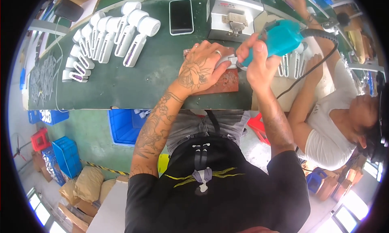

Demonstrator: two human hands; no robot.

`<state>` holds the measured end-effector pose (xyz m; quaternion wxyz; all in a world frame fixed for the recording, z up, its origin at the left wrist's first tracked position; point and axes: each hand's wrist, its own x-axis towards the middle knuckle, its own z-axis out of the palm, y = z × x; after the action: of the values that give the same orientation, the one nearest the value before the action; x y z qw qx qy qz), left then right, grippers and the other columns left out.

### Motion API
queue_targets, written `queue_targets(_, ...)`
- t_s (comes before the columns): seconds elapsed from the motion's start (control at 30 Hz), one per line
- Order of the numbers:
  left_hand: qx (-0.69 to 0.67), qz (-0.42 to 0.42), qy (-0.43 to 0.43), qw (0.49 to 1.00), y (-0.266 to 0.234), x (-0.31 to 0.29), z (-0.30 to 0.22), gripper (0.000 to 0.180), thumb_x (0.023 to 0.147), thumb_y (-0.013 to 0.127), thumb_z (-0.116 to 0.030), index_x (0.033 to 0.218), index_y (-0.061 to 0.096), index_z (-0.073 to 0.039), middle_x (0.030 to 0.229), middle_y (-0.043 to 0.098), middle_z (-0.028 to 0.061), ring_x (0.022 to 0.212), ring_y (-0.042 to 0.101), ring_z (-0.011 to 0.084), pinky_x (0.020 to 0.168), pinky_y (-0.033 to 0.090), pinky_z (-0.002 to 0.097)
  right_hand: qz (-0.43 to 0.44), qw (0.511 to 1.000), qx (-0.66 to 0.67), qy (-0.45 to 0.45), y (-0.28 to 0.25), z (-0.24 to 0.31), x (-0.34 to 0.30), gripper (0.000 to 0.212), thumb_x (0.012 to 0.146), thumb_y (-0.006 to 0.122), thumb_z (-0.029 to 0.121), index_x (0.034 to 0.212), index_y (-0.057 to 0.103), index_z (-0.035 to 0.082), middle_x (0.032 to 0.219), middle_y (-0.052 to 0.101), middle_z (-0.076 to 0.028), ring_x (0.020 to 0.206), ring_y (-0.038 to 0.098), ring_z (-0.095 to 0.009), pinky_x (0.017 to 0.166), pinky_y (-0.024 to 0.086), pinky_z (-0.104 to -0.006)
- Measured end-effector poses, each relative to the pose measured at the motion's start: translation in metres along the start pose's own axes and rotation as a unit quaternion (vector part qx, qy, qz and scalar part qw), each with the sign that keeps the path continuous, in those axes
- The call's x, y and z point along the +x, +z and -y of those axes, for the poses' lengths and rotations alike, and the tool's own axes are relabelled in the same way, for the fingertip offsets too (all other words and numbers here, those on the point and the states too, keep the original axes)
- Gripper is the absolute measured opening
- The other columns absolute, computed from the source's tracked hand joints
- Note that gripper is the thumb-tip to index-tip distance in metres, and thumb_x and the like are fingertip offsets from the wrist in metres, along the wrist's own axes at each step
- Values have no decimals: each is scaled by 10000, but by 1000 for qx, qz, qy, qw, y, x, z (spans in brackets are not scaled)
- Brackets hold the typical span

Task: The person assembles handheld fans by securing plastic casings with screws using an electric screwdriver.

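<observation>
My left hand (200, 69) is pressed down over a white plastic part (232, 62), its fingers curled over it and the thumb along its near side. Most of that part is hidden under the hand. It lies on a reddish-brown pad (225, 83) at the table's near edge. In my right hand (260, 65) is a teal corded hand tool (281, 37), gripped with the fingers round its body. The tool's narrow end points left, close to the white part; whether they touch I cannot tell.
White hair-dryer-like units (135, 40) stand in a curved row at the left. A phone (181, 17) and a metal-fronted box (235, 18) lie beyond my hands. Grey strips (42, 77) are heaped far left. A co-worker (332, 123) sits at right; a black cord (324, 65) hangs between us.
</observation>
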<state>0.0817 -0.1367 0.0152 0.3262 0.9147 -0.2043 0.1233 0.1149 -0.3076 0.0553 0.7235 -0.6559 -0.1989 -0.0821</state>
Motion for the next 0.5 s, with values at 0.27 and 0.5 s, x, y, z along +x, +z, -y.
queue_targets(0.27,13,-51,70,996,1,-6,10,313,875,689,-277,1142,710,-113,1216,652,52,1072,594,309,947,473,456,-35,999,-39,8,3,1,-5,412,1063,524,401,983,605,4,720,596,-57,651,590,-164,605,473,-313)
queue_targets(0.5,74,-81,73,991,-15,-71,-21,363,835,766,-200,1171,676,-95,1129,669,88,1054,640,305,873,537,415,-103,972,205,52,-18,45,-59,642,887,623,700,1065,577,85,663,463,-16,565,433,-154,541,362,-308)
